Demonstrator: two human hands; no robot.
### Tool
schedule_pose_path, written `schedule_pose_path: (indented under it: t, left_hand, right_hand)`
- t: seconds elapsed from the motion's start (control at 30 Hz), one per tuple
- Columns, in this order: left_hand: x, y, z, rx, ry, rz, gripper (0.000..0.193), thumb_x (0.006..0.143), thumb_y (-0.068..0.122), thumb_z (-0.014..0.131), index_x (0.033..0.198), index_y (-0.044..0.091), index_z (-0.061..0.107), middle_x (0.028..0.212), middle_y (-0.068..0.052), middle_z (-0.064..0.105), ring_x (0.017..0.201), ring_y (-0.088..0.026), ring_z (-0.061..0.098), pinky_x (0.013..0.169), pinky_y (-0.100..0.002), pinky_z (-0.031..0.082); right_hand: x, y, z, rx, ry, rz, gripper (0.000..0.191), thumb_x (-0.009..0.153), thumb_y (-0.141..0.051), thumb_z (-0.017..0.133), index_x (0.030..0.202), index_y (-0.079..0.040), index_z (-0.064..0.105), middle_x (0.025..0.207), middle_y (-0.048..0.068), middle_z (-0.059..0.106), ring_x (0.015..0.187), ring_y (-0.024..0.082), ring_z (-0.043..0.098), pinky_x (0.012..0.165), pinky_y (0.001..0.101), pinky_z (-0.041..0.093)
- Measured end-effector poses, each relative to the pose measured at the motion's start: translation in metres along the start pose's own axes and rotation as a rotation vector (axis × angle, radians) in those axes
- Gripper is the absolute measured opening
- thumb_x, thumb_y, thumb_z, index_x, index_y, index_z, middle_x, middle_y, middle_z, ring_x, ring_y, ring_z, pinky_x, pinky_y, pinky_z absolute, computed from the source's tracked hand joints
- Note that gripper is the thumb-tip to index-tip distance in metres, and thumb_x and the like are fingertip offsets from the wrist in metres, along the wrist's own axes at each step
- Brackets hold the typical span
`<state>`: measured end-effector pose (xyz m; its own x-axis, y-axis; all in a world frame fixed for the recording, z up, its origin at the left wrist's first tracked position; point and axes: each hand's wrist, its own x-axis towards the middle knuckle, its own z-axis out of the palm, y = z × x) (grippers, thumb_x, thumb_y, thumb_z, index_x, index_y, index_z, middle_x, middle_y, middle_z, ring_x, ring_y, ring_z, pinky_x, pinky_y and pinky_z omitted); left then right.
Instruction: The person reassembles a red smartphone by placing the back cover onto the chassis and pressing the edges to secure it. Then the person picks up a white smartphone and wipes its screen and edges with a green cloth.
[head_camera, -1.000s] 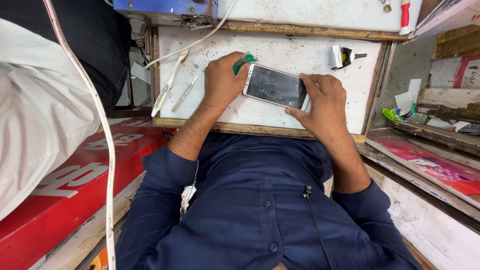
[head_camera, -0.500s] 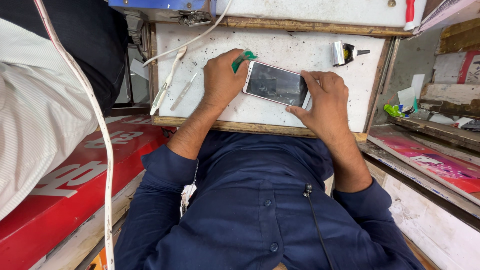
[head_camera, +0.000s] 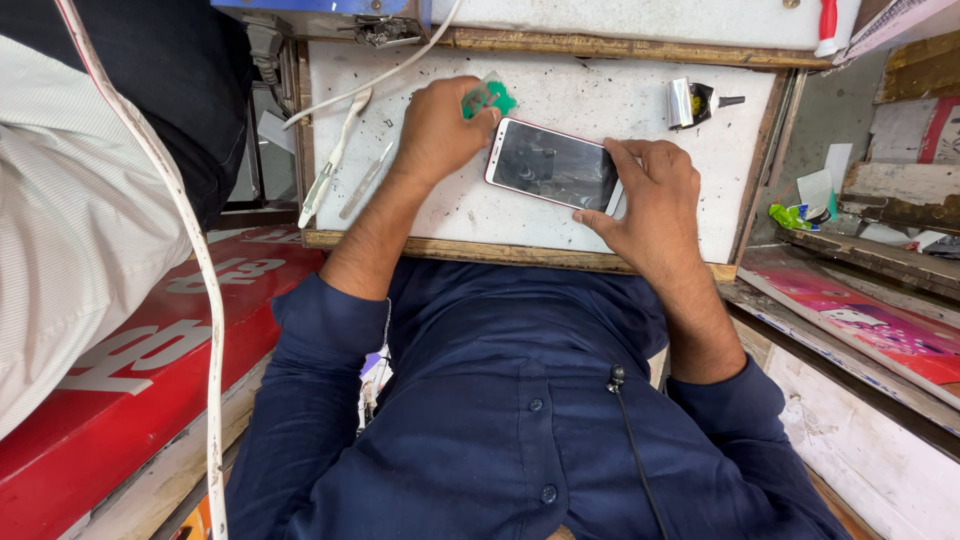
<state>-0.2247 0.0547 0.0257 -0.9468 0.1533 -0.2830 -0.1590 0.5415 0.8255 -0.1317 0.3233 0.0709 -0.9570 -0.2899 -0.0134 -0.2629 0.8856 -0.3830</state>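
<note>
The left hand (head_camera: 440, 130) pinches a green pick (head_camera: 487, 98) at the phone's (head_camera: 552, 166) corner. The right hand (head_camera: 650, 200) clamps the opposite edge. Bare board (head_camera: 600, 90) lies beyond.

A: What is surrounding the work area?
B: A white, speckled tabletop (head_camera: 620, 90) in a wooden frame is occupying the centre. A red panel (head_camera: 130, 350) with white markings is running along one side.
A: And opposite?
B: Cluttered wooden shelves (head_camera: 900, 240) are flanking it. Even light is falling throughout.
</note>
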Motion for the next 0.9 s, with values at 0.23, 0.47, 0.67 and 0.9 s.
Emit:
schedule_pose_path:
  t: [0.23,0.47,0.67,0.9]
  left_hand:
    - [0.005,-0.002,-0.002,-0.081,-0.071,-0.049,0.017,0.092,0.012,0.072,0.103,0.000,0.073,0.084,-0.007,0.077,0.062,-0.010,0.074,0.061,-0.028,0.061]
    - [0.000,-0.013,-0.002,-0.219,-0.073,0.035,0.013,0.094,0.010,0.072,0.101,-0.001,0.071,0.084,-0.007,0.075,0.067,-0.011,0.074,0.061,-0.026,0.062]
    - [-0.027,-0.021,-0.005,-0.332,-0.002,0.228,0.016,0.097,0.010,0.075,0.109,0.000,0.072,0.093,-0.006,0.076,0.085,-0.009,0.069,0.076,-0.026,0.057]
    - [-0.052,-0.003,0.000,-0.335,0.002,0.199,0.019,0.097,0.014,0.076,0.112,0.004,0.074,0.097,-0.004,0.077,0.088,-0.009,0.072,0.077,-0.026,0.059]
  right_hand:
    - [0.000,0.002,0.000,0.031,0.018,-0.006,0.089,0.067,-0.036,0.098,0.142,-0.003,0.063,0.131,0.016,0.060,0.122,0.035,0.049,0.102,0.0493,0.039]
    - [0.000,0.004,0.004,0.067,0.043,-0.013,0.089,0.063,-0.034,0.100,0.138,-0.005,0.060,0.133,0.018,0.055,0.122,0.035,0.049,0.103,0.0505,0.037]
    - [-0.002,0.002,0.005,0.161,0.089,-0.077,0.082,0.069,-0.025,0.097,0.138,-0.004,0.058,0.128,0.020,0.053,0.120,0.036,0.051,0.103,0.0492,0.039]
    - [0.005,-0.009,-0.002,0.204,-0.033,-0.121,0.033,0.090,-0.023,0.085,0.117,-0.009,0.073,0.098,0.009,0.070,0.094,0.029,0.066,0.083,0.0408,0.051]
